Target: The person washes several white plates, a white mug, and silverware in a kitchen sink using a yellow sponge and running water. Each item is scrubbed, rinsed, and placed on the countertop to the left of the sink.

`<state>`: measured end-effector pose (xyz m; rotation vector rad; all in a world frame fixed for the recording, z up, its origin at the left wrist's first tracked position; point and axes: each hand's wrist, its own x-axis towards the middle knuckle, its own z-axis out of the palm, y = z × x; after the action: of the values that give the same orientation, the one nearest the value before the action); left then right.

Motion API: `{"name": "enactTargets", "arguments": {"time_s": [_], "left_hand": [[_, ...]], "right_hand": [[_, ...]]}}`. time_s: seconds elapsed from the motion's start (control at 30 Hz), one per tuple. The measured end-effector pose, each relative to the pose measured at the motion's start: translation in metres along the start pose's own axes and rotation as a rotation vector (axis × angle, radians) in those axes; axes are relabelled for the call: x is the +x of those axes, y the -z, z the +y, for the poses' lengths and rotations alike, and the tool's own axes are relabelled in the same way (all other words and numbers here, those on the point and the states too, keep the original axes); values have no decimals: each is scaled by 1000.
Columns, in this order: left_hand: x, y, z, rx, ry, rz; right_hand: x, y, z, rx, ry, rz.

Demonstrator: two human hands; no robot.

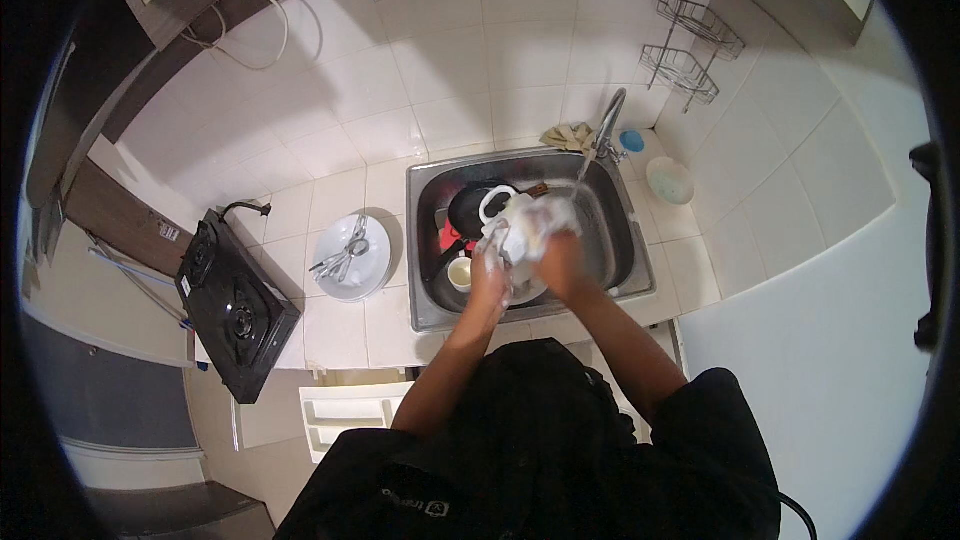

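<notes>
My left hand [490, 270], wet with suds, grips a white mug [514, 241] over the steel sink [417, 240]. A large white handle sticks up on the mug's far side. Blurred by motion, my right hand [561, 255] holds a foamy sponge or cloth [555, 211] against the mug; foam hides its exact form. Beneath the hands, a pale dish [527, 291] is partly covered. A cream cup [460, 274] stands at the sink's left, near a black frying pan [469, 211] and a red item [450, 235]. Water runs from the faucet [609, 124].
Stacked white plates [337, 236] bearing several spoons and forks [349, 255] sit left of the sink. Farther left is a black gas stove [236, 307]. A crumpled cloth [568, 137], blue scrubber [632, 140] and pale bowl [670, 181] lie around the faucet. A wire rack [682, 71] hangs on the wall.
</notes>
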<state>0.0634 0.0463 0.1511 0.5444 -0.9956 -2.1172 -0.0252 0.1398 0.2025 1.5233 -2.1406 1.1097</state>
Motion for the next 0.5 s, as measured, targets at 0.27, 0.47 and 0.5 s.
{"name": "enactTargets", "arguments": {"time_s": [0.27,0.47,0.5], "left_hand": [[-12,-20,39,-170,240,-82],[-21,-27,44,-421,209,-213],[-20,-26,42,-378,264,-112]], "right_hand": [[-30,1,5,68,211,81],[-44,-22,17,220,281,145],[-44,-26,19,264,57,182]]}}
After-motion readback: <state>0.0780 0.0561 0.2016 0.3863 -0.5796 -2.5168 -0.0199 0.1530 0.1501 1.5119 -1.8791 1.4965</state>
